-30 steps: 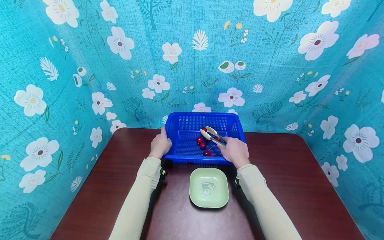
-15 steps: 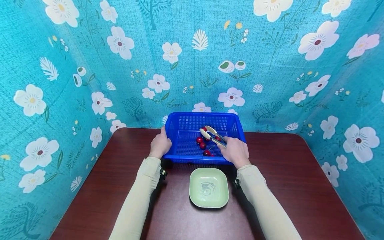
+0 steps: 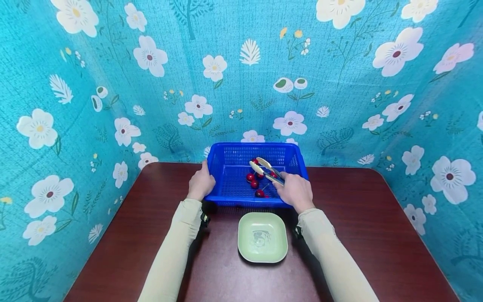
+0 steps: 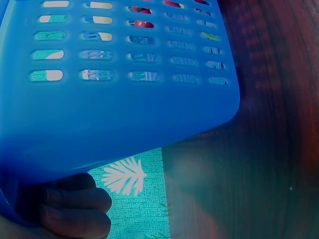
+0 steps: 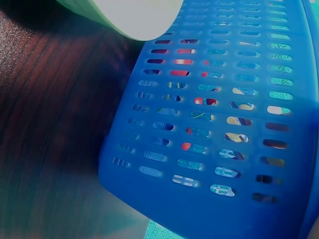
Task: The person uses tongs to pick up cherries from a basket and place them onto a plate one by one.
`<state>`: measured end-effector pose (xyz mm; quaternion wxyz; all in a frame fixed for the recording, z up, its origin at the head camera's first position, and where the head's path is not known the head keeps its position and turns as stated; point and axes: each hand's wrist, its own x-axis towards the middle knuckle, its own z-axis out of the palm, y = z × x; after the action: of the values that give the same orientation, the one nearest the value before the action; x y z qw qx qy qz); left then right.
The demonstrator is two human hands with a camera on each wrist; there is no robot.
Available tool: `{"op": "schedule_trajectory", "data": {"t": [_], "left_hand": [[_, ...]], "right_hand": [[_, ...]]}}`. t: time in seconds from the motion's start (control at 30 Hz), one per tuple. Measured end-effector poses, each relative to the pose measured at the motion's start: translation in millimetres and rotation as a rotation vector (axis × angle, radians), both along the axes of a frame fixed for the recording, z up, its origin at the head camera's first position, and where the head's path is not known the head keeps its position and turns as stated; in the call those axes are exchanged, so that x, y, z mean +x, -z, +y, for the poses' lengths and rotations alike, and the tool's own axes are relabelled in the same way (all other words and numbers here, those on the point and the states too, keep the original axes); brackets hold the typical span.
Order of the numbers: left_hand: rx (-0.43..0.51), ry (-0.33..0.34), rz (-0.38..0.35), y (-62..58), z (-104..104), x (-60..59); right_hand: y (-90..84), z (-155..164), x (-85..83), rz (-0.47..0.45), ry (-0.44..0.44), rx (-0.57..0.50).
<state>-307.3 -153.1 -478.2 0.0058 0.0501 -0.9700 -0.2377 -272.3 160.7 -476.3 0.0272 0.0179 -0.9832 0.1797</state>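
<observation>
A person's right hand [image 3: 296, 192] holds metal tongs [image 3: 265, 170] inside a blue basket [image 3: 230, 153] at the far middle of the dark worktop [image 3: 377, 218], the tongs' long axis running far-left, tips narrowly parted above red cherries [image 3: 252, 180]. The left hand [image 3: 201, 183] grips the basket's left rim. A green plate [image 3: 262, 237], faint unreadable motif at its centre, sits just near of the basket; bare worktop lies either side.
</observation>
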Motion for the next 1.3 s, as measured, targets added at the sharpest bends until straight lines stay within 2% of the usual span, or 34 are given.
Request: {"op": "schedule_trajectory", "data": {"t": [0.73,0.97,1.17,1.3], "left_hand": [[-0.011,0.002,0.017,2.9,-1.1,-2.0],[-0.003,0.007,0.01,-1.6,1.2,-0.4],[-0.002,0.004,-0.008,-2.0,1.8,0.0],[-0.003,0.003,-0.012,-1.7,1.1,-1.3]], "right_hand": [[-1.7,1.7,3.0,0.03,-0.01,-0.048],[-2.0,4.8,2.9,0.056,-0.01,-0.113],[-4.7,8.5,3.4,0.057,-0.018,-0.201],[-8.6,11.5,4.8,0.049,-0.023,-0.223]]}}
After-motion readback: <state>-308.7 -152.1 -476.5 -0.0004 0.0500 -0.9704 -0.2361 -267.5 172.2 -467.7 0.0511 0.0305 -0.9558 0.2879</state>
